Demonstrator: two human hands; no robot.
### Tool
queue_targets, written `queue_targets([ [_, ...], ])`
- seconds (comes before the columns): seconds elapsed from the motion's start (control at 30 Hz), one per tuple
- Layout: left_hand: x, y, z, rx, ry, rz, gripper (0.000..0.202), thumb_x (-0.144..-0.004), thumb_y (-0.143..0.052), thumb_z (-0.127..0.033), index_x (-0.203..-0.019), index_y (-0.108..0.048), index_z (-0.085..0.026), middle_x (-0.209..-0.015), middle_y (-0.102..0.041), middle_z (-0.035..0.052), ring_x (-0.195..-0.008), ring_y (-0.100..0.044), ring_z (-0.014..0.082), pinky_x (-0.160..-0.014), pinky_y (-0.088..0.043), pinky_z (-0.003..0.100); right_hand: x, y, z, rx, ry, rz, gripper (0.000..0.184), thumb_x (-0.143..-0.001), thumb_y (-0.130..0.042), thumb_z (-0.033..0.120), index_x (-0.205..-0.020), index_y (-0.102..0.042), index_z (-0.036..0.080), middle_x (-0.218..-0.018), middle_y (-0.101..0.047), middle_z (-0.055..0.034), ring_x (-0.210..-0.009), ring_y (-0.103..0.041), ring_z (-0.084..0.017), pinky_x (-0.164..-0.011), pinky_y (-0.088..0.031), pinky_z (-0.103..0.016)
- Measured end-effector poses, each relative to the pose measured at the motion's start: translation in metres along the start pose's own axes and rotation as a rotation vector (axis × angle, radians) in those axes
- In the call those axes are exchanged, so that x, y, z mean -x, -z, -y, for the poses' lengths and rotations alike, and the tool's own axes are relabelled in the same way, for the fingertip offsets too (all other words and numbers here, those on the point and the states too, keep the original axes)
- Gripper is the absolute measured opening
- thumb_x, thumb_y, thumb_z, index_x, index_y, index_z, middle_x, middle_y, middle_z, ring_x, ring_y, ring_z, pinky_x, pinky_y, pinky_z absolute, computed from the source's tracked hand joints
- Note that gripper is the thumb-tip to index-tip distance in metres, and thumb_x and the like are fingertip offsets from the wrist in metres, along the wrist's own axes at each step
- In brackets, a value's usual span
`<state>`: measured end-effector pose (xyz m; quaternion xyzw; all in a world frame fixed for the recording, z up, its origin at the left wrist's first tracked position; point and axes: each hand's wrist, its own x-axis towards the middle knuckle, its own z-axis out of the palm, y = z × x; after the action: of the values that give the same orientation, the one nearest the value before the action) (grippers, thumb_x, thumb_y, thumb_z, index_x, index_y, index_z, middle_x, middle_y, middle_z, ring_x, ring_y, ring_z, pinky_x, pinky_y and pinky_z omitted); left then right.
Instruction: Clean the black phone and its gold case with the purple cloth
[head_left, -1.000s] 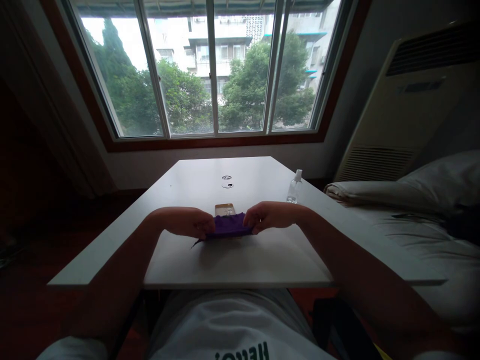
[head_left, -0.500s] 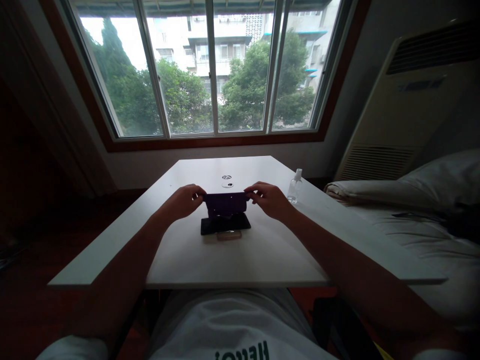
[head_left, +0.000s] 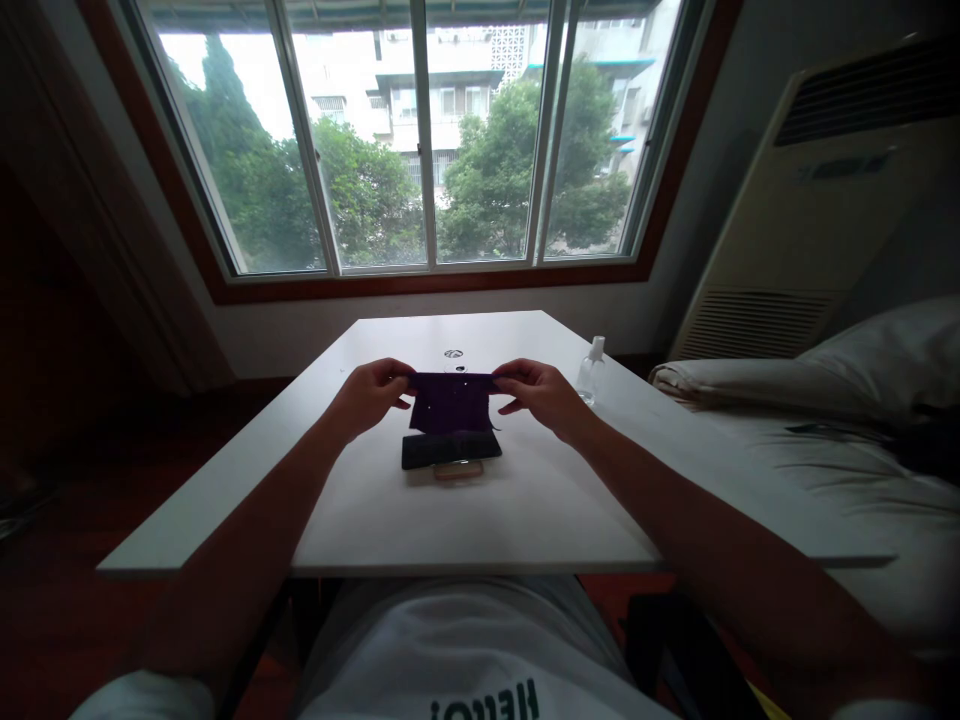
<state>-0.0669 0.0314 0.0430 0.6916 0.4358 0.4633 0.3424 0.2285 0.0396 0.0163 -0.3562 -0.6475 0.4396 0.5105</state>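
Note:
Between my two hands hangs a dark purple cloth (head_left: 451, 402), its top edge stretched straight. My left hand (head_left: 376, 392) pinches the upper left corner, and my right hand (head_left: 531, 392) pinches the upper right one. Just below the cloth a black smartphone (head_left: 450, 450) lies on the white table. Its near edge rests over a small clear piece with a pinkish rim (head_left: 459, 470), whose kind I cannot make out. To the right of my right hand stands a clear spray bottle (head_left: 591, 372) with a white top.
The white table (head_left: 360, 525) reaches from my lap toward the window (head_left: 427, 150). Round markings or discs (head_left: 454, 354) show on its far part, partly hidden by the cloth. On the right are a bed with pale bedding (head_left: 750, 430) and a standing air conditioner (head_left: 810, 210).
Both hands have risen slightly, lifting the cloth's top edge. The cloth now hangs flatter and hides more of the round marks behind it. The phone and bottle have stayed put.

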Motion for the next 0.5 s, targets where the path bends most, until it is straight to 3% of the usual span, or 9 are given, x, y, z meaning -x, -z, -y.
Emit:
queue_targets([
  [0.07, 0.000, 0.002, 0.001, -0.151, -0.066, -0.041, 0.028, -0.084, -0.061, -0.032, -0.104, -0.068, -0.014, -0.095, -0.071, 0.0077, -0.088, -0.069, 0.0208, -0.079, -0.058, 0.037, 0.000, 0.000, 0.000, 0.028, 0.028, -0.009, 0.031, -0.080, -0.077, 0.038, -0.102, -0.070, 0.017, -0.102, -0.070, -0.0080, -0.091, -0.070, -0.021, -0.072, -0.065, -0.036],
  [0.13, 0.001, 0.006, -0.001, -0.293, -0.089, -0.002, 0.029, -0.085, -0.059, -0.033, -0.107, -0.069, -0.017, -0.096, -0.072, 0.0067, -0.085, -0.068, 0.0192, -0.079, -0.056, 0.036, -0.001, 0.003, 0.002, 0.077, 0.043, 0.013, 0.031, -0.081, -0.076, 0.038, -0.103, -0.071, 0.017, -0.102, -0.070, -0.0075, -0.089, -0.069, -0.019, -0.075, -0.064, -0.037],
  [0.23, 0.006, 0.013, -0.002, -0.367, -0.011, 0.226, 0.029, -0.084, -0.058, -0.035, -0.104, -0.070, -0.017, -0.094, -0.073, 0.0066, -0.079, -0.067, 0.0185, -0.072, -0.055, 0.032, -0.002, 0.012, 0.003, 0.177, -0.012, 0.154, 0.032, -0.081, -0.074, 0.039, -0.104, -0.071, 0.017, -0.101, -0.071, -0.0079, -0.084, -0.068, -0.018, -0.071, -0.061, -0.034],
  [0.37, 0.010, 0.018, 0.002, -0.440, 0.140, 0.576, 0.030, -0.080, -0.060, -0.036, -0.102, -0.072, -0.019, -0.083, -0.072, 0.0057, -0.073, -0.065, 0.0185, -0.060, -0.051, 0.026, -0.002, 0.020, -0.002, 0.342, -0.209, 0.449, 0.034, -0.078, -0.075, 0.039, -0.101, -0.073, 0.014, -0.091, -0.072, -0.0077, -0.077, -0.065, -0.017, -0.063, -0.054, -0.029],
  [0.43, 0.011, 0.019, 0.005, -0.485, 0.176, 0.688, 0.034, -0.080, -0.061, -0.038, -0.106, -0.073, -0.021, -0.080, -0.071, 0.0046, -0.069, -0.064, 0.0177, -0.056, -0.047, 0.024, -0.002, 0.020, -0.004, 0.410, -0.274, 0.524, 0.034, -0.076, -0.075, 0.039, -0.101, -0.074, 0.015, -0.089, -0.071, -0.0068, -0.073, -0.062, -0.015, -0.058, -0.049, -0.025],
  [0.5, 0.010, 0.018, 0.006, -0.529, 0.180, 0.725, 0.036, -0.082, -0.059, -0.041, -0.111, -0.071, -0.023, -0.080, -0.071, 0.0035, -0.068, -0.063, 0.0171, -0.055, -0.046, 0.023, -0.002, 0.017, -0.007, 0.453, -0.311, 0.527, 0.035, -0.078, -0.073, 0.041, -0.104, -0.074, 0.016, -0.087, -0.071, -0.0061, -0.067, -0.059, -0.013, -0.054, -0.043, -0.023],
])
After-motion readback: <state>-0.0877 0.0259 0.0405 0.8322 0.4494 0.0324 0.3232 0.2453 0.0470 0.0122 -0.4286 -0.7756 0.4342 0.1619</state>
